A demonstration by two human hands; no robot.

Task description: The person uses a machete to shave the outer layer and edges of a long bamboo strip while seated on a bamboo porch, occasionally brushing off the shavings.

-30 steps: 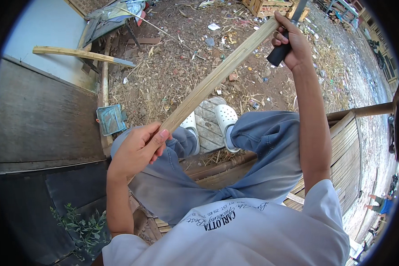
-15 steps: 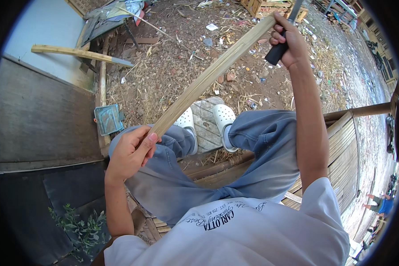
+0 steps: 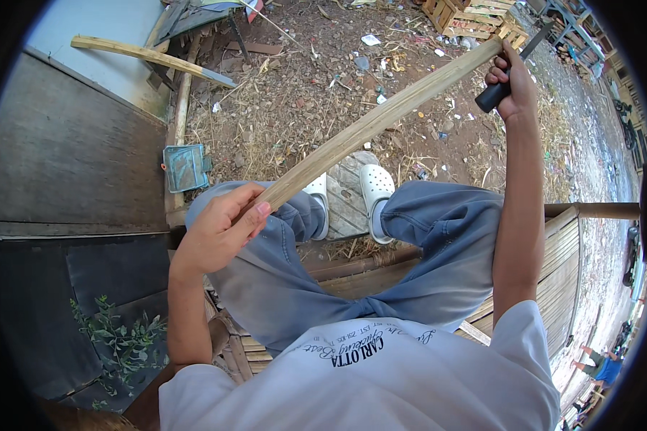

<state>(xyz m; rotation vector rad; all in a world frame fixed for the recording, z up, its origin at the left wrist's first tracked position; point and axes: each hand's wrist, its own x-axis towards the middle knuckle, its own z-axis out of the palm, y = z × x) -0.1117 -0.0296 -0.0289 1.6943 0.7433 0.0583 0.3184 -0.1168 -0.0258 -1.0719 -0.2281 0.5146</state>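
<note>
I sit with my knees apart and hold a long pale bamboo strip (image 3: 381, 118) slanting from my lap up to the right. My left hand (image 3: 219, 230) grips its near end above my left knee. My right hand (image 3: 512, 86) is raised at the strip's far end and grips the black handle of a knife (image 3: 494, 93), whose dark blade runs up and right past the strip's tip. My feet in white clogs (image 3: 376, 188) rest on a stone below the strip.
Dirt ground littered with dry straw and scraps lies ahead. A small teal tray (image 3: 185, 167) sits left of my leg. A long wooden plank (image 3: 147, 56) leans at upper left, a wooden crate (image 3: 467, 16) stands at the top, and a bamboo bench (image 3: 553, 266) is under me.
My left hand has slid slightly toward me along the strip's near end. The strip and my right hand with the knife have barely shifted.
</note>
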